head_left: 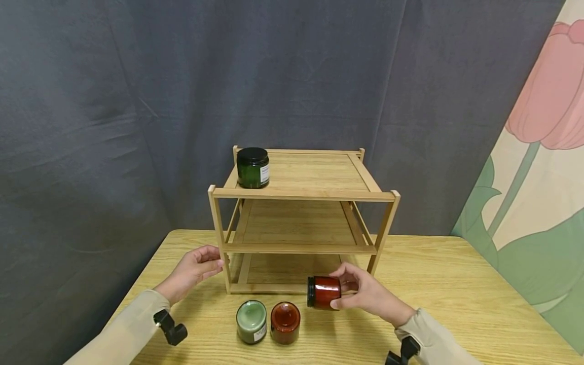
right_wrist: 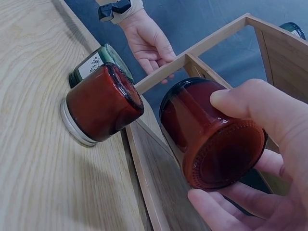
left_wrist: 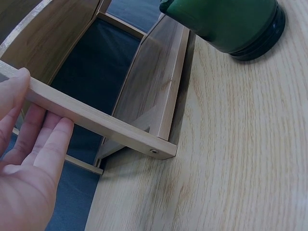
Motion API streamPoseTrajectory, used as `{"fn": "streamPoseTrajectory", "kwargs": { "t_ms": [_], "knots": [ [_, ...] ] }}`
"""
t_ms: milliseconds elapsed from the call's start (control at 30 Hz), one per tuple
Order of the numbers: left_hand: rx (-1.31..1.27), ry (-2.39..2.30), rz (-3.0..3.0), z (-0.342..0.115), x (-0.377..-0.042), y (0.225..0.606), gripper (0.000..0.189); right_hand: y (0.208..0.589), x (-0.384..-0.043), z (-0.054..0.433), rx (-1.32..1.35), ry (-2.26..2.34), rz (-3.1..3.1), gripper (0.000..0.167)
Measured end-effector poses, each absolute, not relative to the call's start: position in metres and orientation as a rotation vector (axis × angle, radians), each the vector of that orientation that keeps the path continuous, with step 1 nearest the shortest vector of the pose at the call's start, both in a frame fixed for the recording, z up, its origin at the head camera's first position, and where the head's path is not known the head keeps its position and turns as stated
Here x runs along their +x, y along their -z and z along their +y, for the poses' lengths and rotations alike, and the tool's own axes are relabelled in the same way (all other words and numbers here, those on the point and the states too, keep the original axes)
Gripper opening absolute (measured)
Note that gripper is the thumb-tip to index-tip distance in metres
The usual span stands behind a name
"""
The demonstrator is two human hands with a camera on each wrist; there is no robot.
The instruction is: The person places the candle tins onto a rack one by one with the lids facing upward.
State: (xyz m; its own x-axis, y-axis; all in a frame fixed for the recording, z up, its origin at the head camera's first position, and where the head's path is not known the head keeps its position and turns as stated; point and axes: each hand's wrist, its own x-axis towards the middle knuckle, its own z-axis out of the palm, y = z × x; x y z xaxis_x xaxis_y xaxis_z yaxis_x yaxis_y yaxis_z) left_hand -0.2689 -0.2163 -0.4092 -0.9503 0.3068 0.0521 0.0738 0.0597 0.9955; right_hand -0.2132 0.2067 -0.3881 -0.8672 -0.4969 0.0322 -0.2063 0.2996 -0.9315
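My right hand (head_left: pixel 360 292) grips an amber-red glass jar (head_left: pixel 326 292) by its base end. The jar lies sideways in the air, its black lid toward the left, before the bottom tier of a three-tier wooden shelf (head_left: pixel 301 249). At the shelf's front left post, my left hand (head_left: pixel 195 271) holds the wood between thumb and fingers (left_wrist: pixel 55 144). Two jars stand upside down on the table in front: a green jar (head_left: pixel 252 324) with a white label and another amber-red jar (right_wrist: pixel 101 106) with a pale metallic lid.
On the top tier, at the left, stands a green jar (head_left: pixel 253 170) with a black lid. A dark grey curtain (head_left: pixel 292 76) hangs behind the wooden table (head_left: pixel 433 284). To the right is a wall (head_left: pixel 538 167) painted with a tulip.
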Motion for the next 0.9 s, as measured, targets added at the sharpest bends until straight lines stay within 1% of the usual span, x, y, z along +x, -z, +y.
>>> {"fn": "streamPoseTrajectory", "kwargs": {
  "t_ms": [900],
  "knots": [
    [0.396, -2.009, 2.15, -0.216, -0.2684, 0.4087, 0.031, 0.3908, -0.2132, 0.2061, -0.653, 1.623, 2.308, 0.047]
  ]
}}
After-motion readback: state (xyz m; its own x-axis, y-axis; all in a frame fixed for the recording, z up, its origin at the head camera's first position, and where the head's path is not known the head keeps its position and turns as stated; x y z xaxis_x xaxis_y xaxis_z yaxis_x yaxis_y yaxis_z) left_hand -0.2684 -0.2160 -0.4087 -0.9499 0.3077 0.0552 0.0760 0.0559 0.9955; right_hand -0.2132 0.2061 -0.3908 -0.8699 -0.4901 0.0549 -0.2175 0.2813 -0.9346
